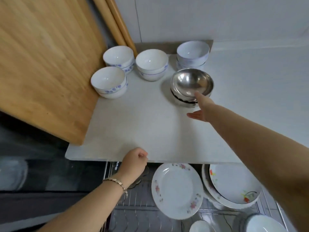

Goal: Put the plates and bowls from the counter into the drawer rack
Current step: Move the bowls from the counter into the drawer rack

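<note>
On the white counter [142, 128] stand several white bowls: a stacked pair with blue flowers at the left [108, 82], another pair behind it [119, 58], a middle stack [151, 66] and a pale stack at the back right [193, 53]. A steel bowl [192, 82] sits on a dark-rimmed dish. My right hand [200, 108] reaches out with straight fingers that touch the steel bowl's near rim. My left hand [135, 163] is curled in a loose fist at the counter's front edge and holds nothing. Below, the drawer rack [142, 208] holds a flowered plate [177, 190] and stacked plates [234, 186].
A large wooden board [45, 64] leans at the left, partly over the counter. Wooden rolling pins [115, 19] lean against the back wall. A white bowl [265, 225] and a smaller one [200, 226] sit in the rack's front. A dark stovetop [33, 164] lies at the left.
</note>
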